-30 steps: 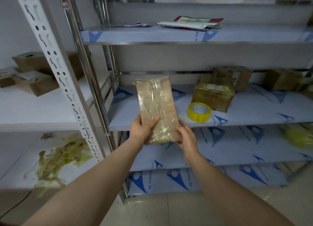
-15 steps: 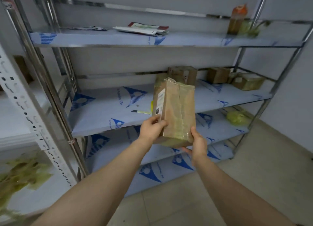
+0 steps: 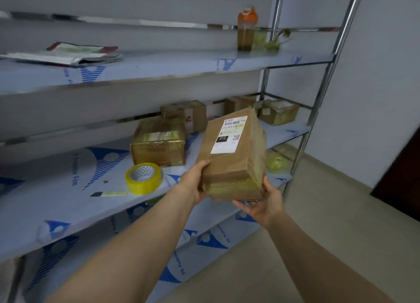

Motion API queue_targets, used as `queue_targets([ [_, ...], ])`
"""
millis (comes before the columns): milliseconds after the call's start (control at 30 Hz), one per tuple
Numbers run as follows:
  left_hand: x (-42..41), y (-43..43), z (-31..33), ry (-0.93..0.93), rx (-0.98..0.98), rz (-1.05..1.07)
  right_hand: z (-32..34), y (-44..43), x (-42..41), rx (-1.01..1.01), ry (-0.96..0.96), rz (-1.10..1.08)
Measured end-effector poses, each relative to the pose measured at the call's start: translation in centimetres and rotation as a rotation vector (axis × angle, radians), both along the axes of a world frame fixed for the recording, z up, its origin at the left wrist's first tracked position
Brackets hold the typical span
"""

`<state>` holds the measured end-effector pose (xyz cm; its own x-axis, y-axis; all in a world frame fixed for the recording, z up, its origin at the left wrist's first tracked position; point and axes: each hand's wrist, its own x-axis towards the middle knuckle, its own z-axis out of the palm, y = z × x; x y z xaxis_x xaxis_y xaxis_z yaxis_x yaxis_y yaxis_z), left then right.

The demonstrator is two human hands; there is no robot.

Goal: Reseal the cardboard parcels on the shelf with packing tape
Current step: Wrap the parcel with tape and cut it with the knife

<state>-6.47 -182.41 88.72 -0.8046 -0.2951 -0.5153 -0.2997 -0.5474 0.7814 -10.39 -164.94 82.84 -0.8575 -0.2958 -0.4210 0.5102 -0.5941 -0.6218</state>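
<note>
I hold a brown cardboard parcel (image 3: 234, 161) with a white shipping label in front of the middle shelf (image 3: 68, 202). My left hand (image 3: 195, 182) grips its lower left side, thumb on the front face. My right hand (image 3: 261, 206) cups its bottom right corner from below, fingers under the box. A yellow roll of packing tape (image 3: 143, 178) lies on the shelf to the left of the parcel. A tape-wrapped box (image 3: 159, 147) stands behind the roll, and more cardboard parcels (image 3: 276, 111) sit further back on the right.
A small cutter or tape scrap (image 3: 109, 193) lies left of the roll. The top shelf carries flat mailers (image 3: 68, 55) and an orange-capped bottle (image 3: 246, 30). Steel shelf posts (image 3: 318, 93) stand at the right. A bag (image 3: 276, 160) lies on the lower shelf. Tiled floor (image 3: 318, 211) spreads to the right.
The view has swung right along the shelving. Both hands turned the parcel so its labelled face now shows, and carried it rightwards past the tape roll.
</note>
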Motion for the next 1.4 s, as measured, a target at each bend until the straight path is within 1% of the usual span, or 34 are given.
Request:
queue_targets([
  [67, -3.1, 1.6, 0.4, 0.031, -0.004, 0.033, -0.1, 1.5, -3.2, -0.02, -0.003, -0.022],
  [133, -6.1, 3.0, 0.9, 0.015, -0.092, 0.038, -0.2, 2.8, -6.2, 0.029, 0.006, -0.016],
  [233, -10.3, 4.3, 1.6, 0.015, -0.171, -0.001, -0.4, 4.2, -9.9, 0.222, 0.023, 0.004],
  [300, -13.1, 4.8, 2.0, 0.034, -0.247, -0.024, -0.5, 4.8, -12.5, 0.334, 0.076, -0.062],
  [400, -17.2, 5.1, 2.4, 0.044, -0.326, -0.054, 0.3, 5.0, -16.5, 0.331, 0.059, -0.164],
  [533, -22.1, 4.4, 3.0, 0.062, -0.355, -0.111, 1.5, 5.3, -21.0, 0.3, 0.082, -0.196],
  [600, -24.3, 3.6, 3.4, 0.077, -0.374, -0.124, 2.3, 5.2, -22.8, 0.327, 0.107, -0.209],
  [733, -28.9, 1.7, 3.9, 0.074, -0.431, -0.11, 3.3, 4.0, -26.4, 0.359, 0.151, -0.165],
  [867, -32.2, 0.1, 3.7, 0.069, -0.412, -0.094, 3.1, 1.6, -30.0, 0.383, 0.144, -0.117],
  [933, -33.6, -0.8, 3.2, 0.042, -0.417, -0.058, 3.1, 0.3, -31.6, 0.426, 0.124, -0.066],
  [1133, -38.0, -1.8, 2.1, -0.014, -0.397, 0.051, 2.9, -2.6, -37.2, 0.486, 0.162, 0.084],
  [1267, -40.9, -0.6, 1.8, -0.053, -0.407, 0.049, 2.5, -1.5, -41.9, 0.478, 0.159, 0.069],
  [1400, -43.9, 3.4, 1.8, -0.08, -0.397, 0.037, 2.6, 1.9, -47.2, 0.504, 0.152, 0.104],
])
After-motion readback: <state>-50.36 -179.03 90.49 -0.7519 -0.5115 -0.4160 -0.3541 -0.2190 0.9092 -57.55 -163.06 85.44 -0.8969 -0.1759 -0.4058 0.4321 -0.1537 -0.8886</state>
